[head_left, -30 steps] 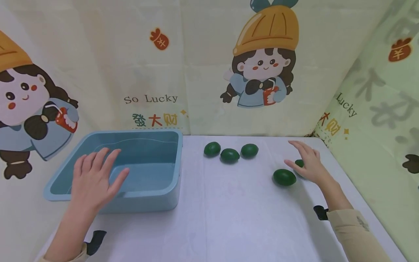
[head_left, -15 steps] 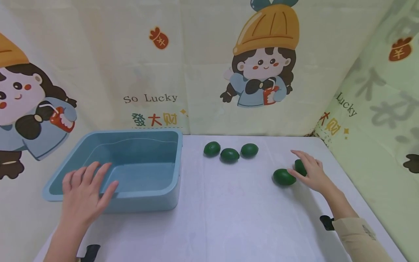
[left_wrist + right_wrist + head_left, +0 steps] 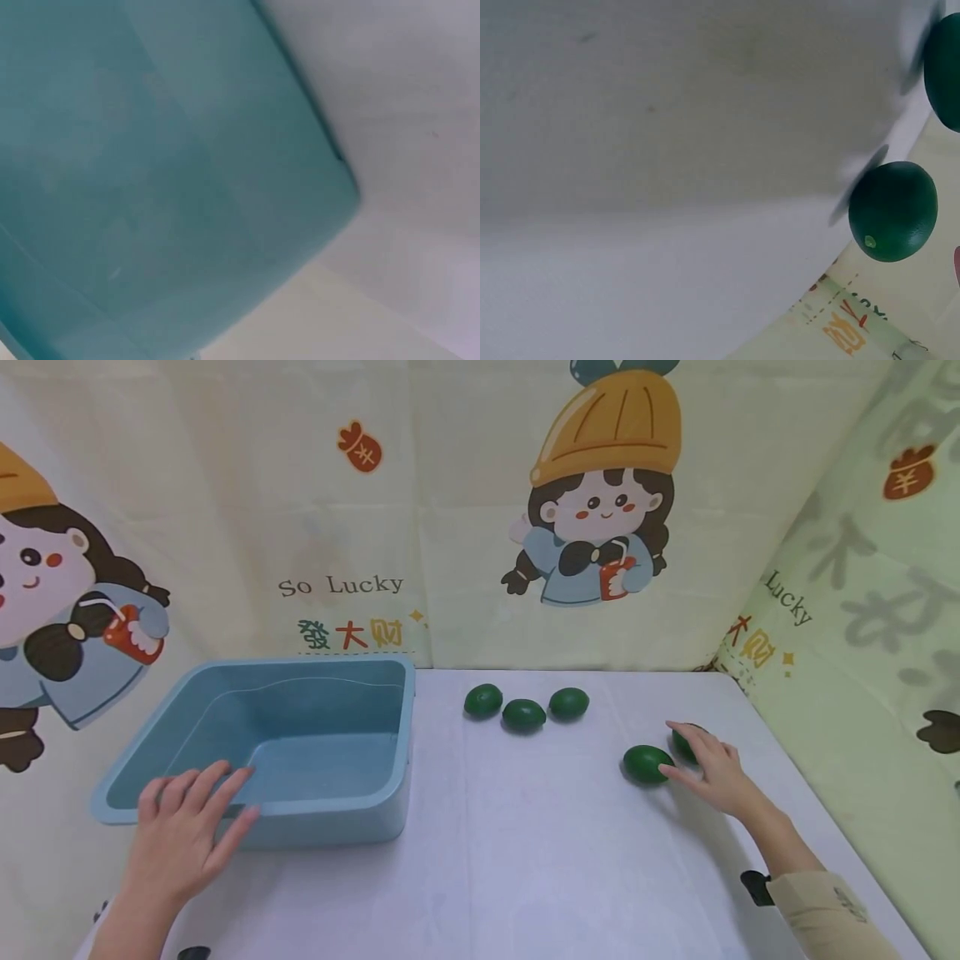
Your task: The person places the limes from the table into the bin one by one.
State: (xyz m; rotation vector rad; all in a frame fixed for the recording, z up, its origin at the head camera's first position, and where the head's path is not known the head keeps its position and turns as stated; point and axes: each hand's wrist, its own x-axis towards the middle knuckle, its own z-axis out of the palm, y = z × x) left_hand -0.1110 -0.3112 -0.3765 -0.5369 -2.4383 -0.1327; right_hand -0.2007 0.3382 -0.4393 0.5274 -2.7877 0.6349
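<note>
My left hand (image 3: 180,839) lies flat on the near rim of the blue tub (image 3: 333,814), fingers (image 3: 213,789) straight and spread, gripping nothing; the fingertips just overhang the inside edge. The tub is one smooth, matte plastic basin, rectangular with rounded corners and a thick rolled lip, and I see nothing lying in it (my left wrist view shows only its teal wall against the pale surface).

The counter (image 3: 525,860) is covered in a white, faintly creased cloth.

Further right lie the limes, five in all: glossy, dark green, egg-shaped, with a fine pebbled skin. Three of them (image 3: 523,714) sit in a close row near the back edge. The fourth lime (image 3: 645,763) rests alone towards the right, and my thumb tip touches its side. The fifth lime (image 3: 684,742) is mostly hidden under my right hand (image 3: 712,768), whose fingers arch loosely over it; I can't tell whether they have closed on it.

Behind everything hangs a cream fabric backdrop (image 3: 450,527) printed with cartoon girls in orange hats and the words "So Lucky"; it wraps round the right side as well.
</note>
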